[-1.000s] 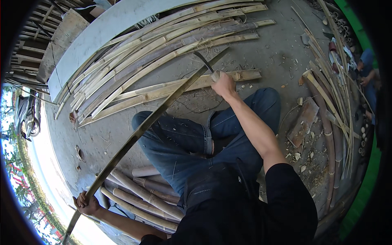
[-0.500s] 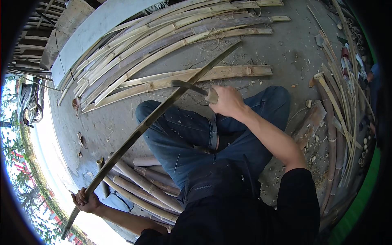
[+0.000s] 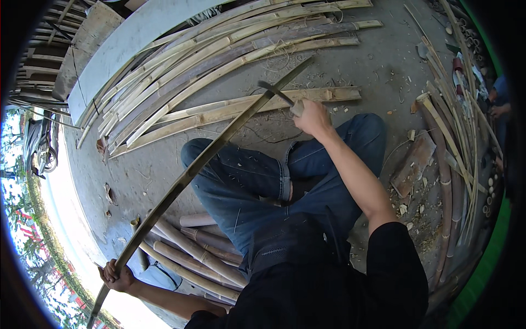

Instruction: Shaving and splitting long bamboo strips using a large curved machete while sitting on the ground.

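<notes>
A long split bamboo strip (image 3: pixel 198 164), dark greenish, runs slantwise across my lap from lower left to the far side. My left hand (image 3: pixel 117 276) is closed round it close to its lower end. In my right hand (image 3: pixel 314 118) is the pale handle of a hooked knife (image 3: pixel 277 94). Its dark curved blade lies across the strip toward the far end; whether the edge bites into the bamboo cannot be seen. My crossed legs in blue jeans (image 3: pixel 230 170) are beneath the strip.
Split bamboo lengths (image 3: pixel 219 46) lie fanned on the concrete floor ahead. Bamboo poles (image 3: pixel 192 252) are stacked at my left. To the right are upright-lying poles and thin strips (image 3: pixel 444 186), a flat board (image 3: pixel 415 166) and wood chips. Another person's hand (image 3: pixel 498 110) shows at the right rim.
My right hand has slid the hooked knife away from me and slightly right, farther up the strip. My left hand keeps its hold, with the strip's near end shifted slightly right and down.
</notes>
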The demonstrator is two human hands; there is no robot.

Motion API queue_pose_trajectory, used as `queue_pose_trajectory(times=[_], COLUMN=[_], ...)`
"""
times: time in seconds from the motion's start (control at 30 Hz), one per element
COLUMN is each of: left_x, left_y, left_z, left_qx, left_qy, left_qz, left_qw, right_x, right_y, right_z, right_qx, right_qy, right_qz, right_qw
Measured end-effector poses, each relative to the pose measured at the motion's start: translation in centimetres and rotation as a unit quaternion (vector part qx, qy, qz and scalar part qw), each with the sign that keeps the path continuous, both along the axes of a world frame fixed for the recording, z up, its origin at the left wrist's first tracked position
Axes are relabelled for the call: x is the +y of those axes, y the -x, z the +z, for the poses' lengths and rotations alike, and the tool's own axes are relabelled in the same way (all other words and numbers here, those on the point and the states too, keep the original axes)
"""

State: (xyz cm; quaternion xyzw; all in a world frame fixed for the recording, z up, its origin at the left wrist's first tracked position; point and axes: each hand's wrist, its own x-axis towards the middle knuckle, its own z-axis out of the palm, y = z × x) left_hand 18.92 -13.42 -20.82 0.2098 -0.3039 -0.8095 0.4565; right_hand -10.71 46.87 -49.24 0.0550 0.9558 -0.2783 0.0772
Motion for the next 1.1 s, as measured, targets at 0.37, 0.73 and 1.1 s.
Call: queue_pose_trajectory(times=[0.37, 0.73, 1.1], left_x=[-1.1, -3.6, -5.6], left_y=[-2.0, -4.8, -3.8], left_z=[2.3, 6.8, 3.3], left_qx=[0.001, -0.002, -0.070], left_qy=[0.010, 0.033, -0.015], left_qz=[0.002, -0.079, 0.036], left_qw=[1.000, 0.996, 0.997], right_x=[-1.8, -4.1, -5.1], right_y=[1.6, -2.2, 0.9], right_z=[2.9, 0.3, 1.2], right_qx=[-0.056, -0.008, -0.034], right_qy=[-0.046, 0.079, -0.021], right_qz=[0.071, 0.137, 0.110], right_qw=[0.995, 0.987, 0.993])
